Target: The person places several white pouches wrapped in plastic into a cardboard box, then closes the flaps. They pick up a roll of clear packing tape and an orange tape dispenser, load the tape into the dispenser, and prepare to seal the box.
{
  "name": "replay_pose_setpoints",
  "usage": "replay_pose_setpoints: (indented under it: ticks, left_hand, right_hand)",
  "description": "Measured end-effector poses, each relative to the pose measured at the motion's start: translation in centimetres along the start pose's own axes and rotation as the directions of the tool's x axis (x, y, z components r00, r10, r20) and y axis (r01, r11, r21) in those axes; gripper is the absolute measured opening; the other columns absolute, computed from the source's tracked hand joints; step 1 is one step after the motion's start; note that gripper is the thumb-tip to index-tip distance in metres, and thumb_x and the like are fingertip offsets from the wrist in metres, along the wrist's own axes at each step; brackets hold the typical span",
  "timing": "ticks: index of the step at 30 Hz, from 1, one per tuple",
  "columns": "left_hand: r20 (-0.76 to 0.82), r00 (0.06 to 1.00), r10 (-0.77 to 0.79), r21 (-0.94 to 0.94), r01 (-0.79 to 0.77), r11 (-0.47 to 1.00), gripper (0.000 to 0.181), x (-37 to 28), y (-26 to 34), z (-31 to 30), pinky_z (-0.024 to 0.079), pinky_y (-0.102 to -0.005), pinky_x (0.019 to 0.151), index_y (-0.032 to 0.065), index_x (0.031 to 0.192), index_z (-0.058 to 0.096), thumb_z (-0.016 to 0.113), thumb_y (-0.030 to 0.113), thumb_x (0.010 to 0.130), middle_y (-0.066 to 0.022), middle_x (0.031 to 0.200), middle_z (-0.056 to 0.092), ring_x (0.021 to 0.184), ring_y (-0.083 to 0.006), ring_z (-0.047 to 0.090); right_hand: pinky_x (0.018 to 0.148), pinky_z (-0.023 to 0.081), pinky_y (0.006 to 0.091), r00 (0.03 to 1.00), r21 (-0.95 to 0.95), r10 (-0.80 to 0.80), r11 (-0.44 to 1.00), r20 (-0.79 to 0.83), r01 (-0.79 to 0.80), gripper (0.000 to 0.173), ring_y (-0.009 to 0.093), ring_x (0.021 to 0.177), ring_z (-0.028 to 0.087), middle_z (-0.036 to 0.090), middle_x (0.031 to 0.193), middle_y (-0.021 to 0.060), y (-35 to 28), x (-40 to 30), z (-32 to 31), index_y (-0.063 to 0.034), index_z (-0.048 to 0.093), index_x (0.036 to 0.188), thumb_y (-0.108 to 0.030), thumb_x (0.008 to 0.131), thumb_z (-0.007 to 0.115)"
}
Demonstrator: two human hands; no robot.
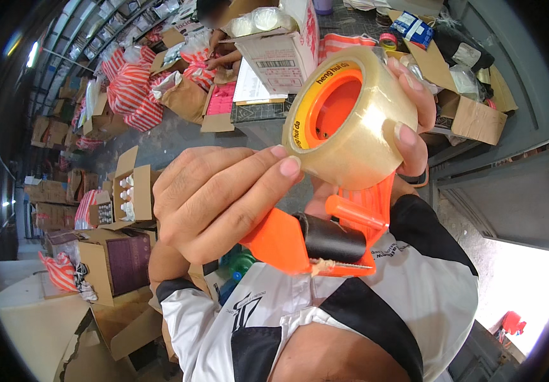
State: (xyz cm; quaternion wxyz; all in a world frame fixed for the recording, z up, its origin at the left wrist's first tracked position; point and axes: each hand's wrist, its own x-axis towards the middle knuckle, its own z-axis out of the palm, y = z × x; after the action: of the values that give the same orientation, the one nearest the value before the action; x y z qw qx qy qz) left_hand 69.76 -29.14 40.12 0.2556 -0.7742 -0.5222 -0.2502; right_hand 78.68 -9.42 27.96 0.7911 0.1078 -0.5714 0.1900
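An orange handheld tape dispenser (274, 243) with a black roller (334, 238) and a toothed cutting edge is held up close before my chest. On its orange hub sits a roll of clear packing tape (365, 143) with a yellow printed core. My right hand (420, 102) wraps the far right side of the roll, its fingertips pressing the tape. From the left, my left hand (217, 196) reaches across the dispenser's side, fingers together and tips at the roll's lower left rim. Its thumb is hidden. A scrap of tan material clings near the cutting edge.
Ahead stands a white carton (274, 62) beside papers on a clipboard (255, 86). Another person's hand (224, 59) is near striped plastic bags (136, 90). Open cartons (133, 191) with white bottles stand left. More cartons (475, 117) lie right, by a grey metal panel (504, 200).
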Motion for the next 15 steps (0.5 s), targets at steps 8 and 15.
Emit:
replay_pose_setpoints:
  ticks: [8, 15]
  left_hand:
    - [0.081, 0.995, 0.058, 0.184, -0.072, 0.98, 0.037, 1.2, 1.2, -2.3, 0.054, -0.0316, 0.067, 0.0058, 0.11, 0.076, 0.085, 0.009, 0.075, -0.0072, 0.098, 0.077, 0.083, -0.0201, 0.072]
    - [0.212, 0.973, 0.094, 0.247, -0.146, 0.958, 0.035, 2.2, 2.2, -4.4, 0.054, -0.0316, 0.068, 0.0058, 0.107, 0.077, 0.083, 0.009, 0.072, -0.006, 0.097, 0.076, 0.082, -0.0192, 0.072]
  right_hand:
    - [0.102, 0.054, 0.0456, 0.996, -0.037, 0.017, 0.999, -0.085, -0.02, 0.068, 0.039, 0.128, 0.053, 0.042, 0.14, 0.0229, -1.1, 1.1, 1.4, -0.0197, 0.049, 0.132, -0.019, 0.078, 0.089]
    - [0.103, 0.059, 0.0455, 0.997, -0.175, 0.061, 0.983, 0.047, -0.052, 0.054, 0.041, 0.129, 0.057, 0.04, 0.143, 0.0256, -3.0, 2.0, 0.6, -0.016, 0.04, 0.135, -0.017, 0.093, 0.075]
